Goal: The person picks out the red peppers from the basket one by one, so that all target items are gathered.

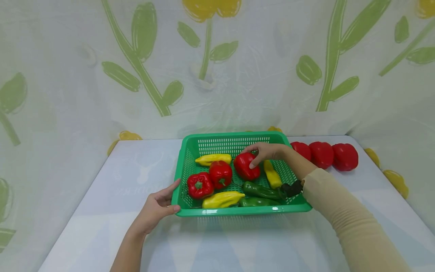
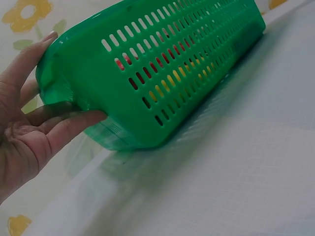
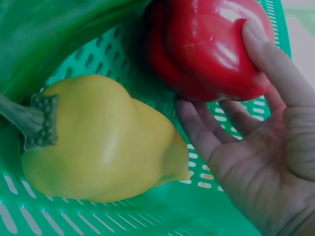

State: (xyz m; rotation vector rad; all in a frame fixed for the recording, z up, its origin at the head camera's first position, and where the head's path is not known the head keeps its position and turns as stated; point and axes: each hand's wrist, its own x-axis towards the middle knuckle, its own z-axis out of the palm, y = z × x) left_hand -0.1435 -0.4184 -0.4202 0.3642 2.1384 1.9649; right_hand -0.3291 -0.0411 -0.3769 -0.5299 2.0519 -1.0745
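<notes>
A green plastic basket stands on the table, with red bell peppers, long yellow peppers and green peppers inside. My left hand grips its front left corner; in the left wrist view the thumb lies at the rim and the fingers press against the outer wall. Inside the basket, my right hand holds a red bell pepper, thumb on its near side and fingers around the far side. Close by that hand lies a yellow pepper with a green stem. Two more red bell peppers sit at the left of the basket.
Three red peppers stand in a row on the white table, right behind the basket's right side and partly behind my right arm. A dark stem-like thing lies at the basket's right front. A flowered curtain hangs behind the table.
</notes>
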